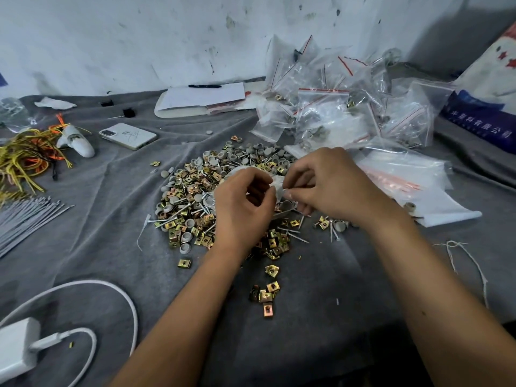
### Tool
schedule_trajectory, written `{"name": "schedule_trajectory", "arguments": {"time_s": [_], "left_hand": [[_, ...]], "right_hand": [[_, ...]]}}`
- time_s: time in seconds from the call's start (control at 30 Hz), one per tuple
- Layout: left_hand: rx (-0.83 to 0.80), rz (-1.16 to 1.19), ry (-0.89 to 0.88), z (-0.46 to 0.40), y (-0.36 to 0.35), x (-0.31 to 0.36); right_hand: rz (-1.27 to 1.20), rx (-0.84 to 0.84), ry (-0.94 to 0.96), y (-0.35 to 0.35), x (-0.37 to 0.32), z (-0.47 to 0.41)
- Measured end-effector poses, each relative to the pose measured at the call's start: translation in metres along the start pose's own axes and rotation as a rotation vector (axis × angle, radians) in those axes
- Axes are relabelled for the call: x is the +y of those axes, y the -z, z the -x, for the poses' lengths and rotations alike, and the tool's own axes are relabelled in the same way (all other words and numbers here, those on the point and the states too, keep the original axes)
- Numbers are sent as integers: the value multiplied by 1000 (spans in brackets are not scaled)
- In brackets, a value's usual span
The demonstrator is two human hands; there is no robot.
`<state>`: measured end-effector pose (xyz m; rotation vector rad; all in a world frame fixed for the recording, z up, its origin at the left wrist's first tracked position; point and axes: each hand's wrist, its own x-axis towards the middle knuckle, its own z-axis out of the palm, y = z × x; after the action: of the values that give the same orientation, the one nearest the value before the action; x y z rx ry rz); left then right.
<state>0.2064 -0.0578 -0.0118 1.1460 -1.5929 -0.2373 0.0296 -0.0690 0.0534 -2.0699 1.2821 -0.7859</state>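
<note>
Your left hand (245, 199) and right hand (326, 185) meet over the far side of the hardware pile (192, 196), and the small clear plastic bag (278, 184) sits right between them. Both hands have their fingers curled. Your left thumb and forefinger pinch the bag's left edge, and your right thumb and fingertips pinch its right edge, so the bag is held up off the pile rather than lying on it. Its lower part hangs into the gap between your palms; what it contains cannot be made out.

The pile beneath is a mix of brass-coloured clip nuts, screws and grey round caps, spread on the grey cloth (92, 191). A few loose clip nuts (266, 294) lie nearer you, between your forearms.

Just beyond your right hand lies a flat stack of empty zip bags (405, 177), and behind that a heap of filled zip bags (346, 113). To your left are a white phone (128, 136), a bundle of yellow and orange wires (25, 155) and grey cable ties (25, 219). A white charger (16, 350) sits at the near left corner.
</note>
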Motion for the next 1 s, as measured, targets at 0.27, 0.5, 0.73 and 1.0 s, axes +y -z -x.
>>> {"name": "schedule_trajectory", "arguments": {"time_s": [0.27, 0.5, 0.73, 1.0], "left_hand": [[12, 10, 46, 0, 0, -2], [-11, 12, 46, 1, 0, 1], [-11, 11, 56, 1, 0, 4], [-28, 15, 60, 1, 2, 5]], "right_hand": [[14, 201, 4, 16, 10, 5], [330, -139, -305, 37, 17, 11], [450, -270, -424, 28, 15, 19], [465, -279, -285, 26, 21, 17]]}}
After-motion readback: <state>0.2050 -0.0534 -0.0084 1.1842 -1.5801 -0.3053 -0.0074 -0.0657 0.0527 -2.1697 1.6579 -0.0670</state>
